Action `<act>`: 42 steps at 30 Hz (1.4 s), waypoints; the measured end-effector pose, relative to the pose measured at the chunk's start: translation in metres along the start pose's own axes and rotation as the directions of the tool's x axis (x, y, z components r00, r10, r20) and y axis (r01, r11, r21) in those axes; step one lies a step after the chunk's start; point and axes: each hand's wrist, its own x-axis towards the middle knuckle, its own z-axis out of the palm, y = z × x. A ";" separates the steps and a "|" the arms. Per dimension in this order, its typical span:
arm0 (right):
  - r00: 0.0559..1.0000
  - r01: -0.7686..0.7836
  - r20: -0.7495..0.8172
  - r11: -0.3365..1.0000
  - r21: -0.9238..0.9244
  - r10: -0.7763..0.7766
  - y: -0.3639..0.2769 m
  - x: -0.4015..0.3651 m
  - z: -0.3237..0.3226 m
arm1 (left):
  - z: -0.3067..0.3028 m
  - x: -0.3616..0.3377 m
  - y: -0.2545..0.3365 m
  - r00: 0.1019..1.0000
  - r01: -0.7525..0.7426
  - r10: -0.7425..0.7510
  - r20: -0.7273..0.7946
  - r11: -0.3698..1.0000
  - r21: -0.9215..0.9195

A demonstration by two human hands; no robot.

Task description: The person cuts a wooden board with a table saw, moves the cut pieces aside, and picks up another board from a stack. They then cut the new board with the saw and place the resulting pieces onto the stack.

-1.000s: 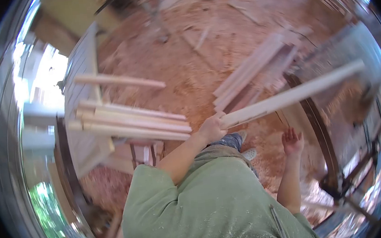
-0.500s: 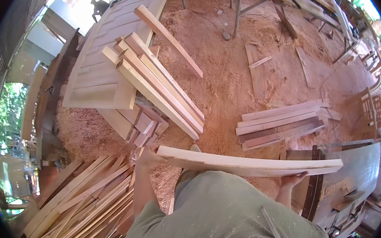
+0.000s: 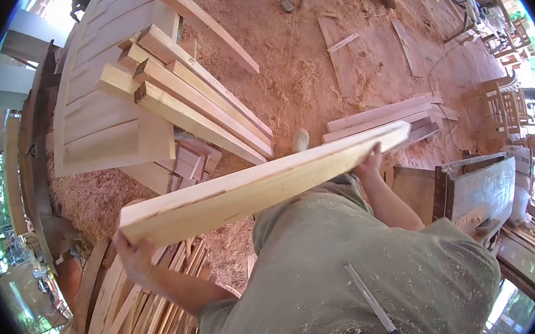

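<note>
A thick pale wooden plank (image 3: 250, 192) is held out across my body, its right end higher in the view than its left. My left hand (image 3: 134, 258) grips the plank's left end from below, with the fingers against its near face. Close to the opposite end, my right hand (image 3: 370, 163) is closed around the lower edge, the thumb on the near face. Beyond the plank, several squared timber lengths (image 3: 204, 102) lean against a panelled door (image 3: 107, 117). Part of the floor stack is hidden behind the plank's right end.
Several boards (image 3: 384, 115) lie stacked on the sawdust-covered floor (image 3: 268, 27) ahead. A pile of thin strips (image 3: 146, 311) lies at lower left. At right stands a wooden box-like bench (image 3: 480, 193), with wooden chairs (image 3: 504, 105) behind it. A pen (image 3: 371, 298) rests on my shirt.
The plank has tilted and swung, its left end moving left and down, its right end up and inward. Both hands keep hold. My view has shifted and a foot shows further forward.
</note>
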 end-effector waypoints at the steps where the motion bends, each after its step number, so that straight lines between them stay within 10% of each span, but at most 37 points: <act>1: 0.998 -0.050 -0.028 0.999 -0.020 0.050 0.015 0.002 0.029 | -0.002 -0.004 0.020 1.000 0.011 -0.011 -0.005 1.000 0.012; 6: 0.938 -0.336 -0.113 0.939 -0.074 0.326 0.098 0.060 0.139 | 0.052 -0.003 0.088 0.938 -0.273 0.332 -0.098 0.884 0.378; 12: 0.785 -0.613 -0.028 0.770 -0.178 0.619 0.178 0.144 0.248 | 0.225 0.079 0.123 0.830 -0.165 0.374 -0.413 0.873 0.458; 14: 0.756 -0.648 -0.006 0.747 -0.152 0.655 0.190 0.159 0.287 | 0.262 0.141 0.170 0.964 -0.159 0.259 -0.054 0.731 0.663; 16: 0.772 -0.630 0.000 0.765 -0.136 0.636 0.205 0.179 0.314 | 0.294 0.193 0.175 0.964 -0.181 0.267 -0.021 0.710 0.681; 36: 0.717 -0.650 0.109 0.717 -0.254 0.688 0.259 0.265 0.423 | 0.338 0.414 0.058 0.985 -0.045 0.149 -0.082 0.697 0.715; 38: 0.615 -0.729 -0.217 0.441 -0.524 0.758 0.240 0.270 0.433 | 0.329 0.448 0.056 0.993 0.005 0.086 -0.085 0.670 0.742; 40: 0.709 -0.594 -0.264 0.352 -0.724 0.653 0.215 0.278 0.429 | 0.310 0.492 0.052 0.995 0.026 0.058 -0.083 0.649 0.760; 42: 0.801 0.406 0.325 -0.057 -0.912 0.503 0.195 0.321 0.390 | 0.286 0.535 0.041 0.994 0.009 0.079 -0.076 0.634 0.773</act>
